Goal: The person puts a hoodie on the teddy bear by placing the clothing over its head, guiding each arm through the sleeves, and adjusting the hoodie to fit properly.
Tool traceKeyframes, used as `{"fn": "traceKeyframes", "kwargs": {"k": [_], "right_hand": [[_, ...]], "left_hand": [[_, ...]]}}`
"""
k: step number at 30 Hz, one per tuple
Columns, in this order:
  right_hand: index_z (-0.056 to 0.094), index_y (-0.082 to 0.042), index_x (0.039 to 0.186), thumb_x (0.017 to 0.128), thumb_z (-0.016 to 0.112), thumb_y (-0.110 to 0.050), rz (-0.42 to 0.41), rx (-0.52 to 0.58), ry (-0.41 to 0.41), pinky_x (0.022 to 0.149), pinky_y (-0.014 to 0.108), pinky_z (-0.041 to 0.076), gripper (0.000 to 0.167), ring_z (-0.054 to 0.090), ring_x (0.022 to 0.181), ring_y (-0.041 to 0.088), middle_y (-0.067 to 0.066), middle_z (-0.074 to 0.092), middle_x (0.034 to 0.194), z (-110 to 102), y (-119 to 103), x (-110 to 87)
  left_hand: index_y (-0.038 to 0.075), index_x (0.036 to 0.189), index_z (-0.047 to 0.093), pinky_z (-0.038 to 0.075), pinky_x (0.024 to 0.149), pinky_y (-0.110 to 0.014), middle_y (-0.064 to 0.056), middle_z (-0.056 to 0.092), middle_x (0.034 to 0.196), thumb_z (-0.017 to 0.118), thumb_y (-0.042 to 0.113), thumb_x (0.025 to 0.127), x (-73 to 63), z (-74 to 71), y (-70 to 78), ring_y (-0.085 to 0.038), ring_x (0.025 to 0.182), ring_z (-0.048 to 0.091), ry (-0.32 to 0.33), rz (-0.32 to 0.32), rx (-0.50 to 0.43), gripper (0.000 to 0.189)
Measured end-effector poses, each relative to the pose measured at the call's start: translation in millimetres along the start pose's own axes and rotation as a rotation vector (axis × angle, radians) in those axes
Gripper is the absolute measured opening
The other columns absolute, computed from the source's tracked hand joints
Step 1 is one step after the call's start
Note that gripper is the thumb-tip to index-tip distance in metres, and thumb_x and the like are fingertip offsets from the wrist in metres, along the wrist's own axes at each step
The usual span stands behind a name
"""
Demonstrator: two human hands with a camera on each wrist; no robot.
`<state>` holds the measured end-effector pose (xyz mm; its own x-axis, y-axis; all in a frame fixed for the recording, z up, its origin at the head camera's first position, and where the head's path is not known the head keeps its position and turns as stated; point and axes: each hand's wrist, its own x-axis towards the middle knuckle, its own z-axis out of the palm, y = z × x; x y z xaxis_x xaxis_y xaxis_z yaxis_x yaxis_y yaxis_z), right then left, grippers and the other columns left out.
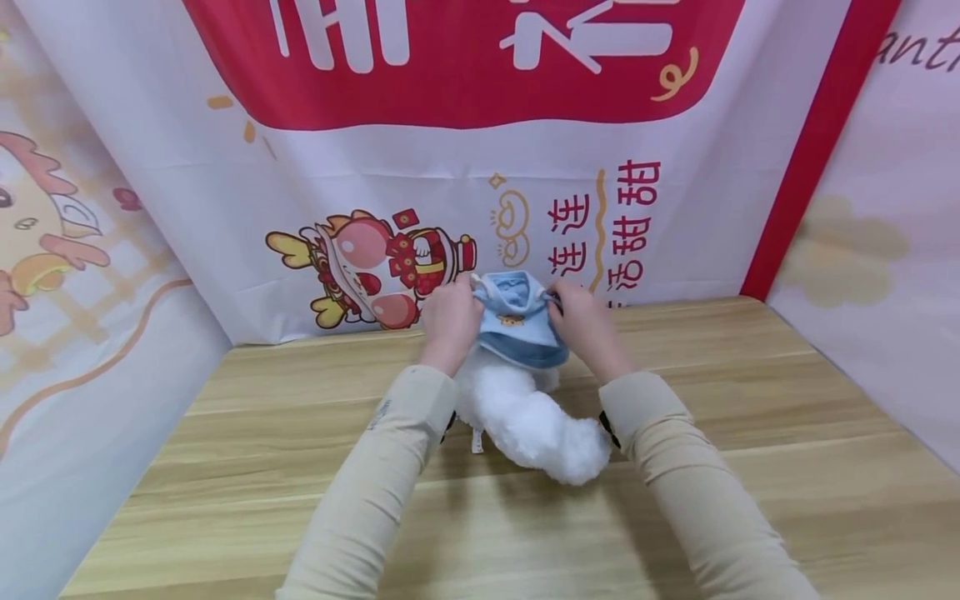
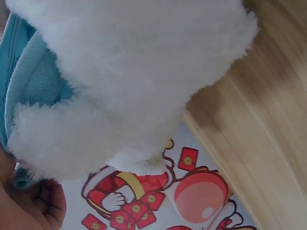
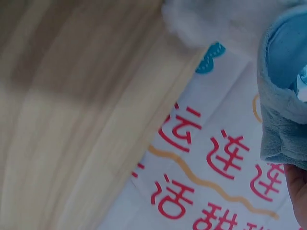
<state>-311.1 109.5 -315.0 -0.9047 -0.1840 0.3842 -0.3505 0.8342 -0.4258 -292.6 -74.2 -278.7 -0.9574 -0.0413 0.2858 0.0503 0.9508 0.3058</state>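
A small light-blue doll's shirt (image 1: 517, 329) with a tiny brown print is stretched between both hands, over a fluffy white plush toy (image 1: 525, 421). My left hand (image 1: 452, 321) pinches its left side, my right hand (image 1: 587, 327) its right side. In the left wrist view, white fur (image 2: 139, 57) reaches into the blue cloth (image 2: 41, 76), with the left hand (image 2: 31, 206) gripping the cloth's edge. The right wrist view shows the shirt's opening (image 3: 288, 62) and the right hand (image 3: 298, 191) at the cloth's lower end. The toy's head is out of sight.
A wood-grain table (image 1: 300, 467) lies under the toy, whose thick white limb or tail points toward me. Behind the table's back edge hangs a printed white and red cloth (image 1: 450, 167). Another printed sheet (image 1: 75, 250) hangs at the left. A white tag (image 1: 477, 440) sticks out beneath the toy.
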Motion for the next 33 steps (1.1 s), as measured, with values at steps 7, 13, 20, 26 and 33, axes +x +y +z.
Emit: {"fn": "traceKeyframes", "kwargs": {"k": [7, 13, 20, 26, 33], "right_hand": [[0.057, -0.003, 0.119, 0.095, 0.052, -0.012, 0.009, 0.061, -0.092, 0.096, 0.044, 0.049, 0.026, 0.06, 0.111, 0.029, 0.015, 0.064, 0.117, 17.9, -6.6, -2.7], [0.053, -0.006, 0.132, 0.094, 0.056, -0.018, -0.08, -0.028, -0.2, 0.099, 0.046, 0.046, 0.04, 0.056, 0.116, 0.033, 0.019, 0.057, 0.126, 29.4, -7.6, -6.7], [0.046, -0.009, 0.14, 0.095, 0.058, -0.022, -0.101, -0.025, -0.252, 0.102, 0.05, 0.044, 0.049, 0.051, 0.122, 0.038, 0.025, 0.049, 0.134, 35.9, -5.3, -12.0], [0.041, -0.01, 0.144, 0.097, 0.054, -0.021, -0.078, -0.009, -0.281, 0.103, 0.05, 0.042, 0.05, 0.049, 0.124, 0.038, 0.025, 0.048, 0.135, 41.0, -3.8, -11.0], [0.041, 0.001, 0.14, 0.098, 0.046, -0.005, -0.116, 0.023, -0.247, 0.106, 0.048, 0.041, 0.043, 0.048, 0.126, 0.039, 0.027, 0.05, 0.135, 41.3, 1.2, -12.7]], "left_hand": [[0.004, 0.11, 0.064, 0.052, 0.082, -0.041, -0.013, 0.068, 0.098, 0.056, 0.022, 0.094, 1.6, 7.1, -25.0, -0.031, 0.093, 0.063, -0.035, -0.065, 0.02, 0.026], [0.002, 0.125, 0.057, 0.05, 0.091, -0.047, -0.019, 0.063, 0.114, 0.05, 0.025, 0.096, -2.4, 18.8, -45.6, -0.034, 0.101, 0.06, -0.134, -0.1, -0.161, 0.037], [-0.001, 0.129, 0.053, 0.05, 0.09, -0.045, -0.02, 0.065, 0.111, 0.045, 0.019, 0.097, -4.2, 33.2, -55.1, -0.032, 0.097, 0.062, -0.161, -0.022, -0.219, 0.038], [0.001, 0.138, 0.044, 0.041, 0.106, -0.047, -0.023, 0.049, 0.135, 0.042, 0.024, 0.099, -5.1, 40.8, -60.5, -0.033, 0.124, 0.049, -0.201, -0.052, -0.276, 0.046], [0.004, 0.142, 0.04, 0.038, 0.109, -0.049, -0.024, 0.035, 0.138, 0.041, 0.026, 0.1, -11.3, 50.0, -61.9, -0.036, 0.125, 0.044, -0.196, -0.066, -0.372, 0.047]]}}
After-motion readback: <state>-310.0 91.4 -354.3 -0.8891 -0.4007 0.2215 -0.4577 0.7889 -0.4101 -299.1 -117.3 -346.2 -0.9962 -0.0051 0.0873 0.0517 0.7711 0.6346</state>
